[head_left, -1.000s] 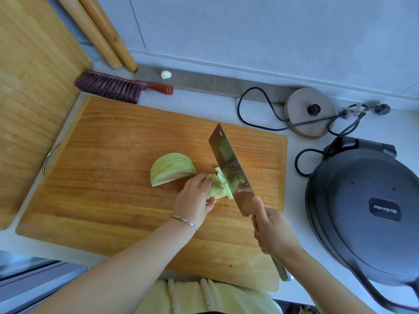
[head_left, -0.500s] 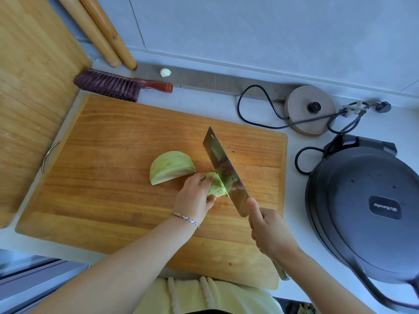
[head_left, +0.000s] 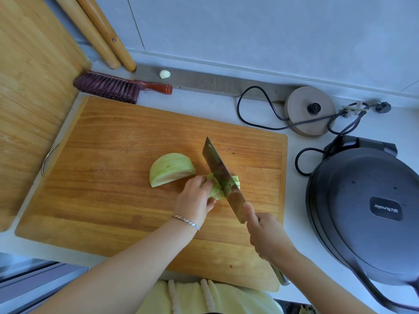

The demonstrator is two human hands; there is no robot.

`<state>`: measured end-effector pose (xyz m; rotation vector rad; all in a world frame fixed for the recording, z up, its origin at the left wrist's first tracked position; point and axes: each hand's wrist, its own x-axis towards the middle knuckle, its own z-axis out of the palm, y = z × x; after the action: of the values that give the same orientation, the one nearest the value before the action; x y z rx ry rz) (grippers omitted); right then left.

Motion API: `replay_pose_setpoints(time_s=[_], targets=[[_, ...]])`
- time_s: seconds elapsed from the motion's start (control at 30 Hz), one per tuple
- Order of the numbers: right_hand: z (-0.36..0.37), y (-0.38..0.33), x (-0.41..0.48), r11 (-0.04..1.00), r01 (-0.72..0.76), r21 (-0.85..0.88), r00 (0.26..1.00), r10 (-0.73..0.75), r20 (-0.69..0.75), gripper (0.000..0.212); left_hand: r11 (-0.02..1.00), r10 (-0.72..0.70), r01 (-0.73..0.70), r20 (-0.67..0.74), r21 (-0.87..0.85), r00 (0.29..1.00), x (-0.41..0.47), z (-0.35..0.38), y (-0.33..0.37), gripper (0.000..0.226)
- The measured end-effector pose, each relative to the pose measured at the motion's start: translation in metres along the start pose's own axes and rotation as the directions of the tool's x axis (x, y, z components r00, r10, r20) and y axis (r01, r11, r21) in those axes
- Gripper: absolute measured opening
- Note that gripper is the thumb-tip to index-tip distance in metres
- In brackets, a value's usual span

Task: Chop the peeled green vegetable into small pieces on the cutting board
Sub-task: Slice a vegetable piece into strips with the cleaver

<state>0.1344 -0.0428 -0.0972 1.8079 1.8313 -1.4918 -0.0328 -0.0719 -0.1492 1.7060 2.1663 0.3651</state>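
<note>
One cutting board (head_left: pixel 108 182) lies across the middle of the frame, and two pieces of peeled green vegetable sit on it at the centre. The large wedge (head_left: pixel 171 169) lies cut side down, untouched. The small chunk (head_left: pixel 215 191) is just to its lower right, under the blade, with thin cut slices (head_left: pixel 237 180) on the blade's right side.

One cleaver (head_left: pixel 223 181) slants from lower right to upper left, its edge down in the small chunk. The left hand (head_left: pixel 195 201) has curled fingers gripping the chunk, knuckles close to the blade, and wears one bracelet (head_left: pixel 186 222) at the wrist. The right hand (head_left: pixel 266 234) is wrapped round the cleaver's handle, one finger stretched along the blade's heel.

At right, one black electric griddle (head_left: pixel 362 223) bears a label reading "Joyoung". Upper left holds two rolling pins (head_left: pixel 97 35), one brush (head_left: pixel 108 87) and one garlic clove (head_left: pixel 164 74).
</note>
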Motion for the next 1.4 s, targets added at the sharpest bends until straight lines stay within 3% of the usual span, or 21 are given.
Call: replay_pose_setpoints(time_s=[0.23,0.4,0.47,0.67,0.83,1.27,1.4], targets=[[0.017,-0.007,0.01,0.998,0.057,0.019,0.996,-0.055,-0.075,0.053,1.0,-0.021,0.022,-0.006,0.006,1.0,-0.001,0.003,-0.002,0.053],[0.007,-0.012,0.015,0.953,-0.022,0.303,0.999,0.036,-0.039,0.054,0.992,-0.084,0.079,-0.041,-0.094,0.996,-0.008,0.005,-0.005,0.054],[0.0,-0.01,0.01,0.942,-0.031,0.334,0.999,0.039,-0.018,0.054,0.989,-0.099,0.093,-0.047,-0.111,0.994,-0.011,0.003,-0.007,0.053],[-0.006,-0.008,-0.001,0.97,0.01,0.243,1.0,-0.006,-0.015,0.055,0.997,-0.052,0.052,-0.001,-0.057,0.999,-0.01,0.001,-0.008,0.052],[-0.004,-0.008,-0.003,0.985,0.038,0.17,0.999,-0.035,-0.024,0.056,0.986,-0.14,0.138,-0.022,-0.091,0.99,-0.012,-0.001,0.001,0.043],[0.0,-0.013,-0.008,0.993,0.057,0.106,0.997,-0.052,-0.051,0.063,0.983,-0.147,0.148,0.015,-0.11,0.989,-0.012,-0.002,0.002,0.043],[0.003,-0.012,-0.01,0.999,0.044,0.003,0.997,-0.043,-0.071,0.056,0.979,-0.177,0.182,0.058,-0.088,0.982,-0.011,-0.005,0.006,0.046]])
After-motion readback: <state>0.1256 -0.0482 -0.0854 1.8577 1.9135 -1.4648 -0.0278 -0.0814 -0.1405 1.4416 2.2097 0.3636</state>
